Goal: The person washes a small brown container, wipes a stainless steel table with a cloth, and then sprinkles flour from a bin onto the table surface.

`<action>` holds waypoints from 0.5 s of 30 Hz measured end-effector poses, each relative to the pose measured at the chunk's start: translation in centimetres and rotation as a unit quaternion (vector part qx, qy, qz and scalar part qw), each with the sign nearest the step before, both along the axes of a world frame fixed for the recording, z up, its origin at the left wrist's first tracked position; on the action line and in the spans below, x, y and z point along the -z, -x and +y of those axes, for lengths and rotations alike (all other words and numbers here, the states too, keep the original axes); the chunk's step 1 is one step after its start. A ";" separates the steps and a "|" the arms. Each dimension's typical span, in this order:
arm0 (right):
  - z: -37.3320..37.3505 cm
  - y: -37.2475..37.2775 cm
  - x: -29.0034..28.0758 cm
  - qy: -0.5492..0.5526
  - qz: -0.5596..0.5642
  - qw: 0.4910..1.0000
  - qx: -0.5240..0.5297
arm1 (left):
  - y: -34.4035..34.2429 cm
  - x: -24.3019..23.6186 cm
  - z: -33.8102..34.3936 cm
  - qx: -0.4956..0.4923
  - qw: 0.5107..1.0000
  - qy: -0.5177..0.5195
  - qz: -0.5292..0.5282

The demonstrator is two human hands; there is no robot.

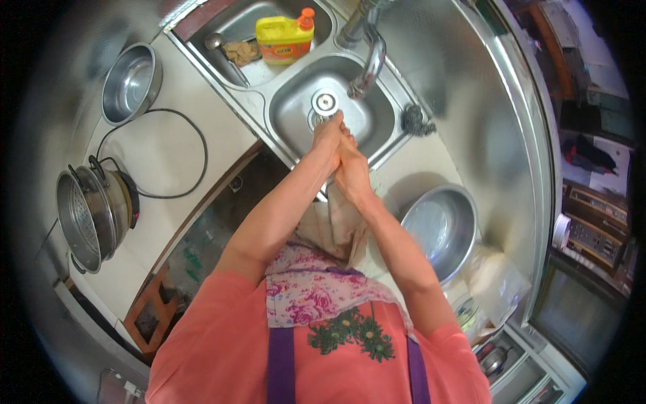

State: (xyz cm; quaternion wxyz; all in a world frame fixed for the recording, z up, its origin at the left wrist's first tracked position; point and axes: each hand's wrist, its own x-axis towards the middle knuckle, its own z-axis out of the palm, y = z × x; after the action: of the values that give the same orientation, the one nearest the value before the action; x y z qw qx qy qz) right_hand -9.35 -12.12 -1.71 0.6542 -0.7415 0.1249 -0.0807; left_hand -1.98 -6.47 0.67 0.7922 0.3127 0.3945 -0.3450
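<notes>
- Head view: left grip [328, 135] and right grip [352, 163], both bare hands, pressed together over the near side of a small rounded-square stainless-steel sink basin [373, 124].
- Fingers curled and overlapping; cannot tell if either one clasps anything.
- Round metal drain [325, 102] in the basin floor, just beyond the left grip's fingertips.
- Curved chrome faucet [375, 60], beyond and right of both grips, spout over the basin.
- Dark grey scouring wool [418, 121] right of the grips, on the sink edge.
- Second steel basin [328, 28] beyond-left of the grips; in it a yellow-and-orange plastic jug with orange cap [285, 42], a metal ladle [214, 42], a crumpled brown cloth [241, 52].
- Large round metal bowl [441, 232] near-right of the right grip, clear plastic bag [499, 286] past it.
- Pale bench [222, 124] left of the left grip: smaller metal bowl [132, 84], looped black cable [205, 145], and, farthest left, metal colander [79, 219] tipped against other pans.
- Beige cloth [315, 227] below the grips, toward the body.
</notes>
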 end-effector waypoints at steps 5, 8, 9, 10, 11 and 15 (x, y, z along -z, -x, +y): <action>-3.4 -5.0 -3.2 -0.071 0.079 0.990 -0.089 | -4.2 3.8 2.5 -0.079 0.989 0.111 -0.056; -5.5 -10.7 -2.9 0.015 0.072 0.995 -0.062 | -8.2 2.5 4.2 -0.101 0.984 0.125 -0.079; -4.7 -12.8 -4.7 0.050 0.071 0.995 -0.055 | -9.5 2.6 4.9 -0.133 0.978 0.132 -0.094; -5.6 -14.9 -3.1 0.086 0.012 0.992 -0.090 | -11.0 2.6 5.2 -0.152 0.972 0.139 -0.110; -5.0 -17.0 -3.4 0.175 -0.069 0.970 -0.156 | -12.4 3.0 5.8 -0.178 0.966 0.142 -0.124; -2.3 -23.6 -3.5 0.358 -0.235 0.866 -0.256 | -17.3 4.5 7.0 -0.253 0.944 0.134 -0.165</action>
State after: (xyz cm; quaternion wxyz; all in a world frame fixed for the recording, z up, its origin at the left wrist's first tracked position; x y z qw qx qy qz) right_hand 14.26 -14.43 1.82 0.3513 -0.8898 -0.2647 -0.1214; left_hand 15.29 0.53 -3.82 0.9418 0.1465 0.2747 -0.1267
